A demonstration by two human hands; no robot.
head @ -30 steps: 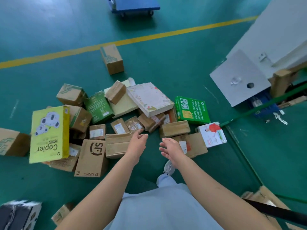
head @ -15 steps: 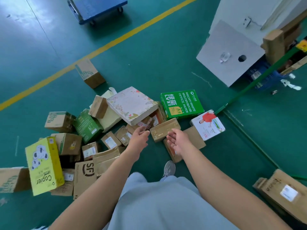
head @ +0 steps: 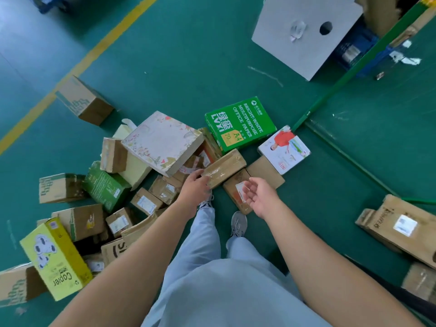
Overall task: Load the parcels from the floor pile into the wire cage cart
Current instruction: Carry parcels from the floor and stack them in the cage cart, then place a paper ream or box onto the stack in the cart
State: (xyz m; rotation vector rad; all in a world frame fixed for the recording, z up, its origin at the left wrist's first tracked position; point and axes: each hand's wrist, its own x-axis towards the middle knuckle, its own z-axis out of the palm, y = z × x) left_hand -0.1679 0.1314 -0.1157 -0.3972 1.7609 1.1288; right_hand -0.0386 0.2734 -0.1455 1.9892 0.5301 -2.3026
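A pile of parcels lies on the green floor in front of me. At its near edge sits a small brown taped box point(head: 227, 166). My left hand point(head: 194, 188) touches that box's left end, fingers extended. My right hand point(head: 260, 197) hovers open, palm turned inward, over a flat brown parcel with a white label point(head: 236, 185). Beyond them lie a floral flat box point(head: 160, 141), a green office-paper ream point(head: 239, 123) and a white box with a red-shirted figure point(head: 284, 148). No wire cage cart is clearly in view.
Several brown cartons, a green box point(head: 105, 186) and a yellow copier-paper box point(head: 55, 258) spread to the left. Brown parcels point(head: 398, 225) lie at right. A grey board with a hole point(head: 304, 31) stands at the back right, beside a green rail point(head: 354, 69). My feet stand just before the pile.
I have stepped closer and leaned over the pile. Both hands moved forward; the left hand now reaches the taped box's end and the right hand has come over the labelled parcel.
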